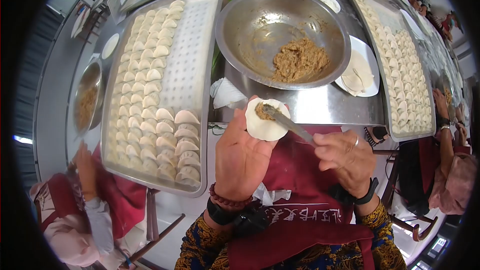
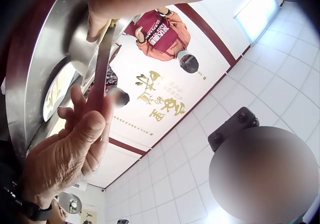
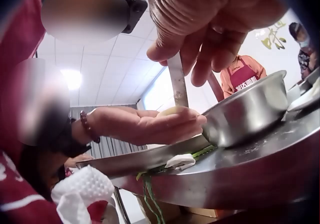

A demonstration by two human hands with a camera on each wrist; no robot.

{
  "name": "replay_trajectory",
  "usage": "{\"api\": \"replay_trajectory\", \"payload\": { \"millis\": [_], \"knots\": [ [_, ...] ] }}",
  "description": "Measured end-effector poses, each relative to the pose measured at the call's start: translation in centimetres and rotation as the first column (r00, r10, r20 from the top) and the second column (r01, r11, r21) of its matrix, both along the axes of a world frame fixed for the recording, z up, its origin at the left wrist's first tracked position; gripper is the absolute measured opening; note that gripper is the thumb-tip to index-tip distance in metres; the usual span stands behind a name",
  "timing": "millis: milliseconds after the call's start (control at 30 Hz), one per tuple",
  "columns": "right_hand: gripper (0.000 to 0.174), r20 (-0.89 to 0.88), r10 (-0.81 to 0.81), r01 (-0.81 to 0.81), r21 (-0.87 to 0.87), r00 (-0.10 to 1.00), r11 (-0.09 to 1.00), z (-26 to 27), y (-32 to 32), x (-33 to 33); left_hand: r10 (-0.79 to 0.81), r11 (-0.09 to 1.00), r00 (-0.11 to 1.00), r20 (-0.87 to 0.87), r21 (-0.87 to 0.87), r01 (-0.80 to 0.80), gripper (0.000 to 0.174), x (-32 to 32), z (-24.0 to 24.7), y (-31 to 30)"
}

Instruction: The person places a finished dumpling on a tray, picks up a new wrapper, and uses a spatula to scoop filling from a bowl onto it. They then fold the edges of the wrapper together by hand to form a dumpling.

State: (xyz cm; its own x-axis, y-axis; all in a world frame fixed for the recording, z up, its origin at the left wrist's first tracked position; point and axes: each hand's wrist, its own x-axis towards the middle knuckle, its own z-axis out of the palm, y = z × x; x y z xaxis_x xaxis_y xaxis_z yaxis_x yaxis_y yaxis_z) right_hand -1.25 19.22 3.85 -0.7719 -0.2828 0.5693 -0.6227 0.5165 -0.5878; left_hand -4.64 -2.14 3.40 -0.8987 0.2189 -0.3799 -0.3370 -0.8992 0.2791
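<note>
The left hand (image 1: 243,162) lies palm up, a round white dough wrapper (image 1: 267,126) resting across its fingers. Brown filling (image 1: 264,112) sits on the wrapper's upper part, touched by the tip of a flat metal spreader (image 1: 292,126). Pinched between thumb and fingers, the spreader is held by the right hand (image 1: 347,160), to the right of the wrapper. In the right wrist view the spreader (image 3: 177,81) points down to the left hand (image 3: 145,125), which hides most of the wrapper. The left wrist view shows the right hand (image 2: 70,154) gripping the spreader (image 2: 102,64).
Beyond the hands stands a steel bowl (image 1: 240,60) with filling (image 1: 301,61). A tray (image 1: 204,95) of dumplings is at left, another (image 1: 389,105) at right. A plate (image 1: 374,72) holds wrappers; a crumpled tissue (image 1: 227,93) lies left of the bowl. People sit on both sides.
</note>
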Motion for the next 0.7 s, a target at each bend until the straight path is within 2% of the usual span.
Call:
{"api": "replay_trajectory", "payload": {
  "millis": [33, 100, 167, 333, 400, 500, 633, 700],
  "knots": [
    [0.026, -0.064, 0.038, -0.034, 0.07, 0.997, 0.997, 0.1, -0.2, 0.2, 0.001, 1.0, 1.0, -0.001, -0.001, -0.001, 0.046, 0.1, 0.0, 0.0],
    [0.029, -0.082, 0.043, -0.035, 0.097, 0.996, 0.995, 0.1, -0.4, 0.8, -0.012, 1.0, 1.0, -0.023, -0.023, 0.011, 0.047, 0.1, 0.0, 0.0],
    [0.03, -0.087, 0.079, -0.061, 0.194, 0.993, 0.979, 0.2, -0.3, 1.3, -0.037, 0.999, 0.998, -0.051, -0.005, 0.037, 0.045, 0.2, -0.4, -0.3],
    [0.03, -0.041, 0.093, -0.088, 0.105, 0.995, 0.991, 0.6, 0.7, 1.7, -0.091, 0.996, 0.991, -0.096, -0.004, 0.091, 0.044, 0.2, -0.5, -0.4],
    [0.029, 0.046, 0.03, -0.029, -0.04, 0.998, 0.999, 0.7, 1.3, 2.0, -0.083, 0.997, 0.992, -0.097, -0.008, 0.082, 0.045, 0.1, -0.5, -0.4],
    [0.025, 0.006, -0.005, 0.006, -0.077, 1.0, 0.997, 0.6, 0.7, 1.7, -0.054, 0.999, 0.996, -0.069, -0.01, 0.053, 0.049, 0.1, -0.5, -0.2],
    [0.019, 0.017, 0.038, -0.037, -0.028, 0.999, 0.999, 0.1, -0.4, 0.8, -0.059, 0.998, 0.997, -0.047, -0.013, 0.059, 0.046, 0.3, -0.7, -0.3],
    [0.014, -0.03, 0.072, -0.068, 0.107, 0.997, 0.992, -0.1, -0.3, 0.6, -0.109, 0.993, 0.989, -0.103, -0.051, 0.104, 0.043, 0.3, -0.7, -0.6]
  ]
}}
